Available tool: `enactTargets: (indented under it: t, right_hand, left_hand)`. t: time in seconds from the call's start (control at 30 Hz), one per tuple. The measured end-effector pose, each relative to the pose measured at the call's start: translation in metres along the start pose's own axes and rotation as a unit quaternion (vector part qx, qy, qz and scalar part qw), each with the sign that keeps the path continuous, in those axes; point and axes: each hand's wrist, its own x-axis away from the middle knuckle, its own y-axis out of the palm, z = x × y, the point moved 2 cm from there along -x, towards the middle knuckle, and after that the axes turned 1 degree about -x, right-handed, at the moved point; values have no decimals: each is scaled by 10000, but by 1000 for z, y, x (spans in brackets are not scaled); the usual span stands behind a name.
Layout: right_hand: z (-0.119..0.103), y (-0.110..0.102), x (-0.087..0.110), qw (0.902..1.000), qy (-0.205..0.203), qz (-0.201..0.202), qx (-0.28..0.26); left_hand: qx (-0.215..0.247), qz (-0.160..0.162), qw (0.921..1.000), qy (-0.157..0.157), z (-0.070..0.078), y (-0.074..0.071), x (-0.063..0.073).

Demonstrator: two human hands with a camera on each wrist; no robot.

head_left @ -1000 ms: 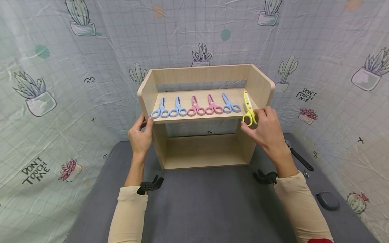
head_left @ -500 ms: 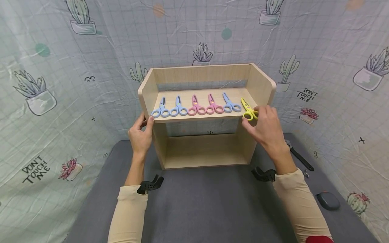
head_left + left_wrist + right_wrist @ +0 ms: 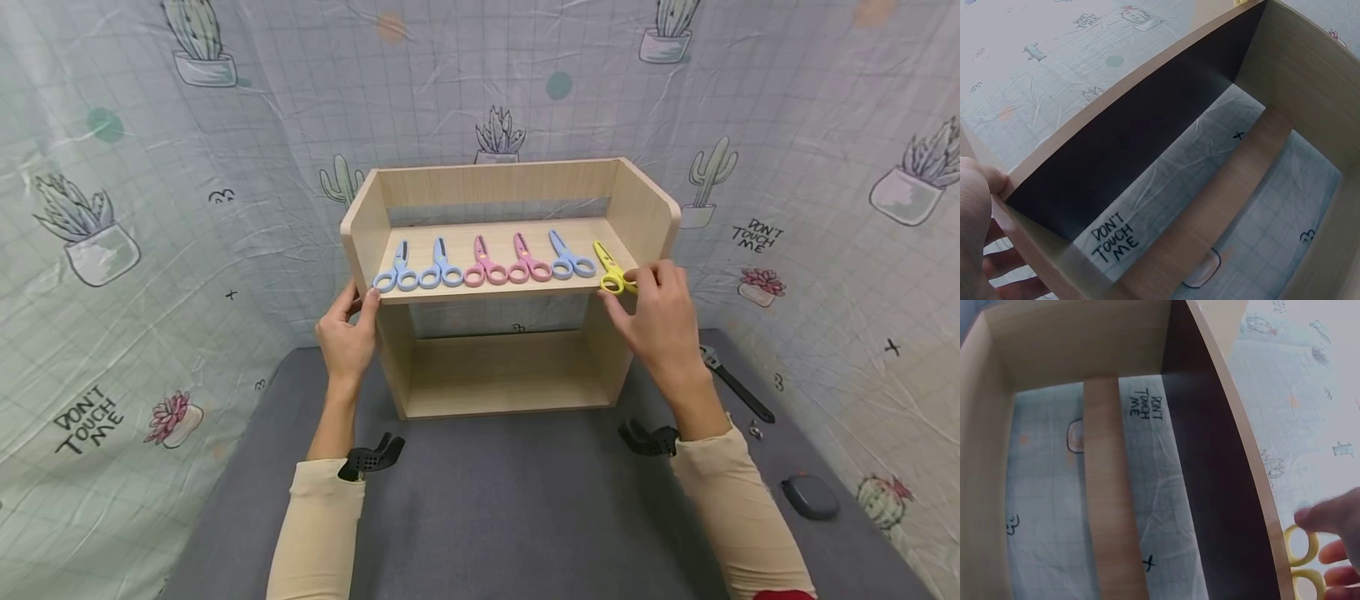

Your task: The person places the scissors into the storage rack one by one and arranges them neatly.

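Note:
In the head view a wooden shelf [image 3: 517,293] holds a row of small scissors on its upper board. Yellow scissors [image 3: 611,268] lie at the right end, blades pointing back and left, handles at the front edge. My right hand [image 3: 662,321] pinches their handle loops, the thumb at the front; the yellow loops [image 3: 1300,546] also show in the right wrist view. To their left are blue scissors [image 3: 570,257], pink scissors [image 3: 525,258] and further pink and blue pairs. My left hand [image 3: 347,337] grips the shelf's left side, thumb at the board's front corner, fingers behind the side panel.
Below the scissors is the shelf's lower compartment [image 3: 510,375]. On the grey table [image 3: 487,500], to the right, lie an adjustable wrench [image 3: 738,385], a small metal piece [image 3: 755,429] and a dark rounded object [image 3: 810,497]. A cactus-printed sheet [image 3: 450,83] surrounds the table.
The yellow scissors have come down onto the board, and their blades have swung left. My right hand has shifted slightly with them. My left hand and the other scissors stay in place.

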Motion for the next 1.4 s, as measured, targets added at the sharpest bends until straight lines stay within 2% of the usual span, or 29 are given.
enactTargets:
  t: [0.13,0.37,0.6,0.7,0.87,1.1,1.23,1.4]
  right_hand:
    - [-3,3,2,9997,-203,122,55]
    - [-2,11,-3,9990,-363,59,264]
    - [0,13,-7,9983,-503,-59,284]
    - [1,14,-8,9983,-492,-158,277]
    - [4,17,-7,9980,-478,-344,236]
    - [3,17,-7,9974,-497,-499,157]
    - [0,13,-4,9981,-514,-330,71]
    - [-7,1,5,9987,-472,38,-169]
  left_hand:
    - [-13,-12,10000,-25,-1,0,0]
    - [-49,-32,9999,-94,-2,-2,0]
    - [-77,6,9999,-75,-32,4,-7]
    - [-61,-5,10000,-66,-36,5,-7]
    - [-47,-40,9999,-115,-35,3,-6]
    - [-254,-133,9993,-253,-29,0,-6]
    - [-424,-81,9988,-211,-23,-6,2]
    - [-724,156,9973,-6,-14,-14,16]
